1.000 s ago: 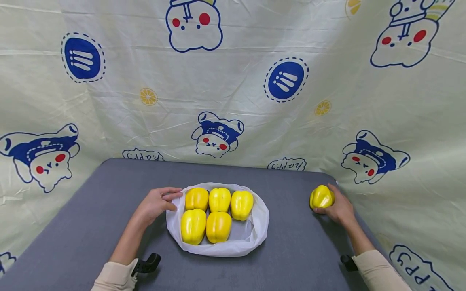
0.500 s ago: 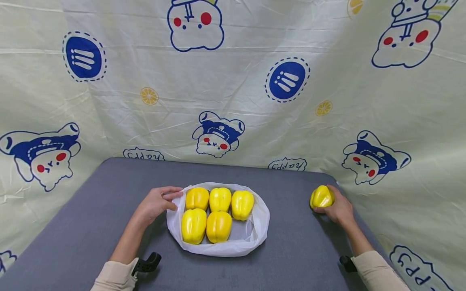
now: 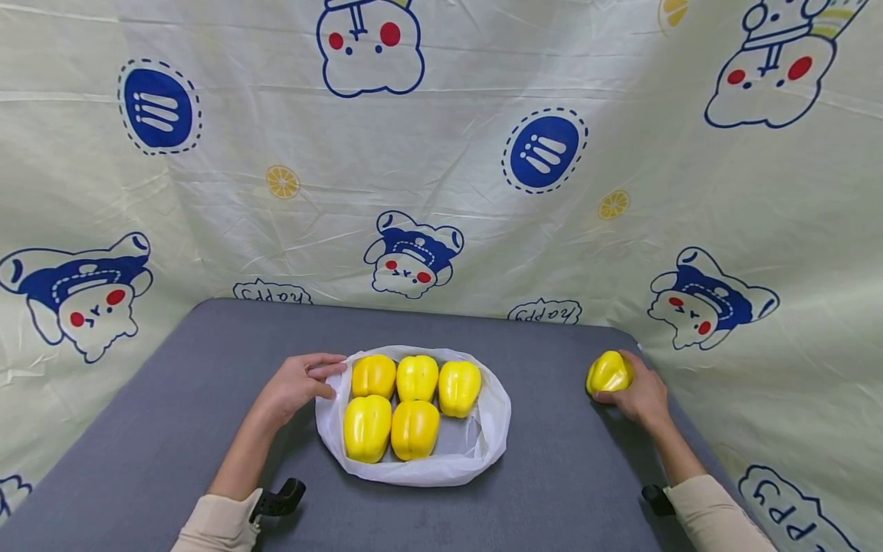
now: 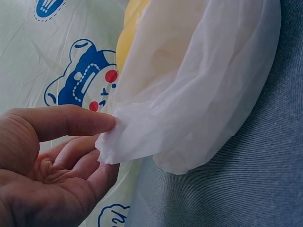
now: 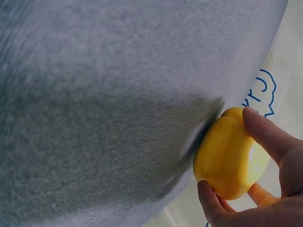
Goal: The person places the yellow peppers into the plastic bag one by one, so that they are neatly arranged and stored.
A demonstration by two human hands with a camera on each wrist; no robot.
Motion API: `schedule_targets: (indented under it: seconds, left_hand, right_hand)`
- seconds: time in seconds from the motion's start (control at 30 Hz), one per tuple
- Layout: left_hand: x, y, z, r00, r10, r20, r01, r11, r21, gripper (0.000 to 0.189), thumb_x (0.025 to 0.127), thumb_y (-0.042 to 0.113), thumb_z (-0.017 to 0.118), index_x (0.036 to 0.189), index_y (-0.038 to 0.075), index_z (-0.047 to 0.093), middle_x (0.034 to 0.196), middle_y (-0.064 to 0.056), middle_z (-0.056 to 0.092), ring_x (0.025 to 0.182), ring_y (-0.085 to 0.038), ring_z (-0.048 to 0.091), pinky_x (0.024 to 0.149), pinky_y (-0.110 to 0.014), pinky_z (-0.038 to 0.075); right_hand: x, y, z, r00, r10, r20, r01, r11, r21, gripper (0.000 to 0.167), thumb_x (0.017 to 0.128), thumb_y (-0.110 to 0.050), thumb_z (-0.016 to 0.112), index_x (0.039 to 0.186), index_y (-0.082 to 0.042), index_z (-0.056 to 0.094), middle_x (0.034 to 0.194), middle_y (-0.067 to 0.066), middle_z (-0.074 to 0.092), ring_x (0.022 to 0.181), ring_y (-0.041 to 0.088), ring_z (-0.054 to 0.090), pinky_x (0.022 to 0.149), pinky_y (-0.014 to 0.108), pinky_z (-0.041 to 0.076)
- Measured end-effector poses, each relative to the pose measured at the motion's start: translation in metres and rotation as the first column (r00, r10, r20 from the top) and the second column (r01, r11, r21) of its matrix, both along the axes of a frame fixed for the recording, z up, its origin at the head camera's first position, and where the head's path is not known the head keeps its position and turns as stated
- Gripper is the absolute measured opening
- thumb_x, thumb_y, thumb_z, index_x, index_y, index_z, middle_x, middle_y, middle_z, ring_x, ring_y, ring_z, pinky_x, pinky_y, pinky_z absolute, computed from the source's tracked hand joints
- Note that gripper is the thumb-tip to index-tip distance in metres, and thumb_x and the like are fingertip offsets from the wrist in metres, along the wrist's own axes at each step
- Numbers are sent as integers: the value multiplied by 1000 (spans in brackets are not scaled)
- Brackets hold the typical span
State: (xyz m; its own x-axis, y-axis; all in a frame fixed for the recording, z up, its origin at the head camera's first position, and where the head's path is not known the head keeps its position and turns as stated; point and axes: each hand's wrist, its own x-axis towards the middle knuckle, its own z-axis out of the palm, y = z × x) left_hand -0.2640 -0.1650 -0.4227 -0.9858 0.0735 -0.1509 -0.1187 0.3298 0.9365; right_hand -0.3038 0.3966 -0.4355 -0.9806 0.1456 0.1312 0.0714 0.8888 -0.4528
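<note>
A white plastic bag (image 3: 493, 414), its mouth spread wide, sits mid-table with several yellow bell peppers (image 3: 367, 429) inside in two rows. At the bag's left edge, my left hand (image 3: 293, 387) pinches the thin plastic rim (image 4: 128, 137) between thumb and fingers, as the left wrist view shows. Far to the right, near the table's edge, my right hand (image 3: 645, 391) grips a single yellow bell pepper (image 3: 609, 372). In the right wrist view the thumb lies on one side of that pepper (image 5: 225, 156) and the fingers on the other.
A grey cloth covers the table (image 3: 545, 491). Behind and beside it hangs a pale curtain (image 3: 441, 169) with cartoon prints. Black wrist straps (image 3: 279, 500) are worn on both forearms. Between the bag and the right-hand pepper lies a stretch of grey cloth.
</note>
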Motion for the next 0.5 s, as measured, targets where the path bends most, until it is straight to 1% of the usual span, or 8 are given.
schedule_targets:
  seconds: [0.17,0.27,0.5]
  left_hand:
    - [0,1,0,1000,-1,3,1,1000,7,62,81,-10,67,141,1,58,139,-17,63,142,-39,46,111,-54,44]
    - [-1,1,1,1000,-1,7,1,1000,9,62,81,-11,67,141,1,58,138,-17,63,143,-39,46,110,-54,44]
    - [-1,2,1,1000,-4,6,4,1000,-2,62,81,-9,67,142,2,58,139,-17,63,144,-40,44,111,-55,43]
  right_hand:
    - [2,-6,6,1000,-3,-22,2,1000,-17,98,75,-28,84,151,4,31,140,40,44,119,57,43,101,68,30]
    - [3,-9,9,1000,1,-30,-1,1000,-20,99,74,-29,85,151,3,32,140,38,45,118,55,44,99,67,33]
    - [10,-23,19,998,43,-49,-43,999,-6,100,73,-33,87,151,1,35,136,36,49,115,52,48,93,65,39]
